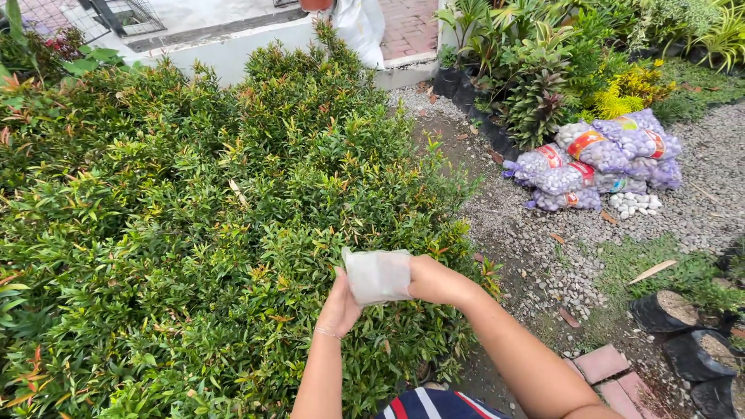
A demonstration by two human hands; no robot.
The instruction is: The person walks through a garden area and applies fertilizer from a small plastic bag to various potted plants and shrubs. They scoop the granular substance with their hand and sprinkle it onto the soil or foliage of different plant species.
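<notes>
Left hand (pixel 339 306) grips the lower left edge of a crumpled translucent white plastic bag (pixel 378 275), fingers closed on it; right hand (pixel 436 281) clamps its right side. Both touch it equally, its long axis running across between them. It hangs above the dense green hedge (pixel 178 233). Right of the hedge lie mesh sacks of white pebbles (pixel 601 159).

Gravel ground (pixel 543 233): mesh sacks of pebbles (pixel 597 159) piled, loose white stones (pixel 635 203) beside, black grow bags (pixel 683 326).
</notes>
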